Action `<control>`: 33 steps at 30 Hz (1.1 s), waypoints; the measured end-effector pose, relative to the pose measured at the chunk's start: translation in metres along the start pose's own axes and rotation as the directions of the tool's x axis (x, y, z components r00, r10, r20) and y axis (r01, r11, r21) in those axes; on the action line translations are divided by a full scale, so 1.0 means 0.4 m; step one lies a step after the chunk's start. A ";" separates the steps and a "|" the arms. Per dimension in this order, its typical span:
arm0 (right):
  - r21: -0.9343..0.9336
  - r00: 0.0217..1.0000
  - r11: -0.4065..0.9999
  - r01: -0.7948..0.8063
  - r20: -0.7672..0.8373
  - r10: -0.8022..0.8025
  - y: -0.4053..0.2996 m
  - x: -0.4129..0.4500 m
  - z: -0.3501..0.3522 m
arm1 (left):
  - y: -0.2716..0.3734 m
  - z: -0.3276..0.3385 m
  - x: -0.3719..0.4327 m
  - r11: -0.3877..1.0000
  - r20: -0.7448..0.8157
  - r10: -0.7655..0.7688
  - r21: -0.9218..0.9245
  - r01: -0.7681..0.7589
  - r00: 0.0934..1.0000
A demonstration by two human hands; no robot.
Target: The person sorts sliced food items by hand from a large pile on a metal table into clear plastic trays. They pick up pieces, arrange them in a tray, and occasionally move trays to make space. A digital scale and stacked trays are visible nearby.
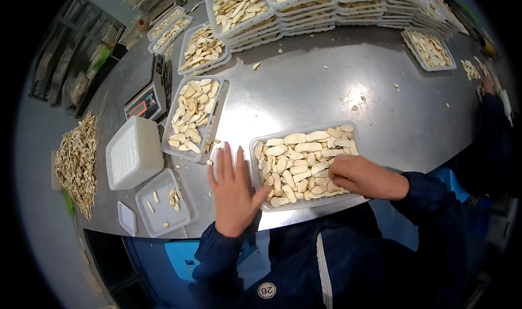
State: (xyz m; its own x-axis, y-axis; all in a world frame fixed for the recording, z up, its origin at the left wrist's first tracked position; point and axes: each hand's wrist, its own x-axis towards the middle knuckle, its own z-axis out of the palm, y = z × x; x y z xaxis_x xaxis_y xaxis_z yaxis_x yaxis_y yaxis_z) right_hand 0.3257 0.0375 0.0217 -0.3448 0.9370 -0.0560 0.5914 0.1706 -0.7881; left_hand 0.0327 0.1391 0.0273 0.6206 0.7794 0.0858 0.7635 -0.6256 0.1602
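Note:
A clear plastic tray lies in front of me, filled with pale dried slices laid close together. My left hand is spread flat beside the tray's left end, its thumb over the tray's edge near the slices. Over the right part of the tray, my right hand is bent with fingertips down on the slices; whether it pinches one is hidden. Left of my left hand stands a second, partly filled tray of slices. A nearly bare tray with a few small pieces lies nearer the table's edge.
A stack of empty trays and a digital scale stand at the left, near a heap of dried slices. Stacked full trays line the far side. At the right edge, another person's hand is near loose slices.

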 end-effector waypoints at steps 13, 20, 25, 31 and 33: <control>-0.639 0.970 0.764 -0.086 -0.227 -0.081 0.017 0.061 0.060 | 0.060 0.089 0.030 0.986 0.075 0.150 -0.089 -0.144 0.986; -0.622 0.987 0.779 -0.082 -0.161 -0.025 0.014 0.047 0.075 | 0.065 0.094 0.007 0.970 0.054 0.172 -0.182 -0.159 0.984; -0.558 0.984 0.823 -0.108 -0.177 0.009 -0.036 0.041 0.022 | -0.018 0.065 0.011 0.956 -0.112 -0.003 -0.291 -0.030 0.994; -0.340 0.867 0.938 0.067 -0.446 -0.223 0.084 0.108 -0.214 | -0.196 0.035 0.071 0.889 -0.399 -0.454 -0.259 0.377 0.796; 0.098 0.887 0.994 -0.042 -0.454 0.082 0.190 0.173 -0.272 | -0.234 0.053 0.076 0.868 -0.374 -0.492 -0.276 0.412 0.786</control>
State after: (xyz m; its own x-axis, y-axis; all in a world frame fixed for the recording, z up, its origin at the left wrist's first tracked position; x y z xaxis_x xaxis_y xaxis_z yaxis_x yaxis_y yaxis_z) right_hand 0.4261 0.1483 0.0248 0.0733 0.9838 0.1635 0.5307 0.1003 -0.8416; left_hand -0.0160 0.2206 -0.0059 0.0459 0.9333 0.3561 0.8694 -0.2129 0.4458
